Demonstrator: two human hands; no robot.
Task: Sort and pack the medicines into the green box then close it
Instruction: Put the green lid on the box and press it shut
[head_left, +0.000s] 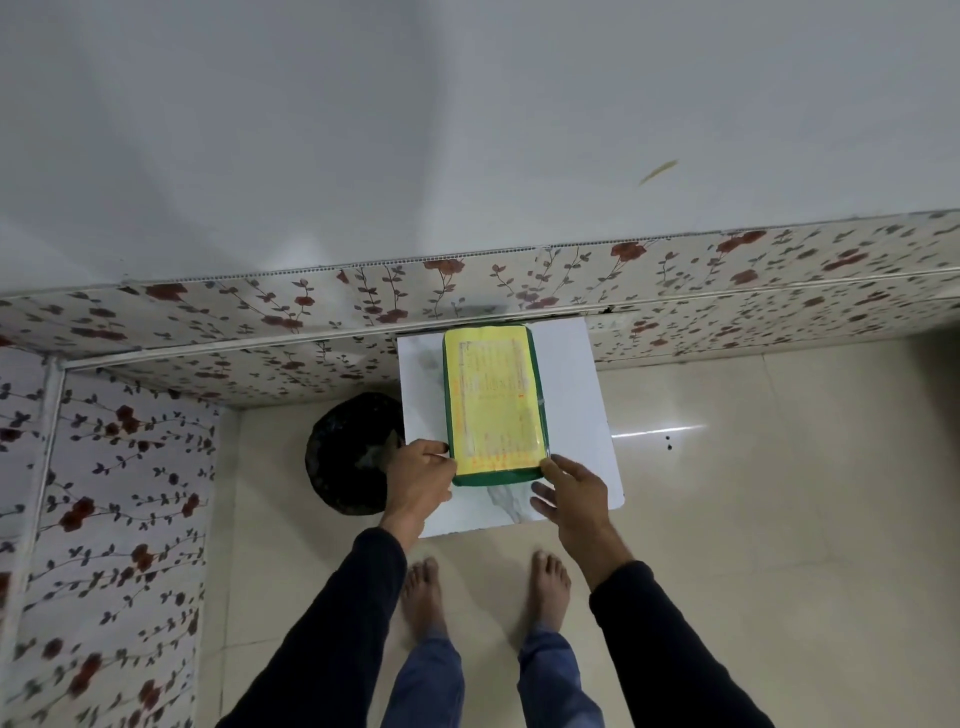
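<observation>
Now I see the closed box (492, 405) on the tabletop (576, 395); left hand (418, 475) pinches its 7 o'clock corner, right hand (571, 493) spread wide at 5.

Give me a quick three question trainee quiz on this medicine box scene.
1. True or false: the green box on the white table is shut, its yellow printed lid on.
2. Which corner does the left hand touch? A near left, B far right, C far left.
3. What dark round thing sits on the floor left of the table?

Key: 1 true. 2 A; the right hand is at the near right corner. 3 a black basket, by its look.
</observation>
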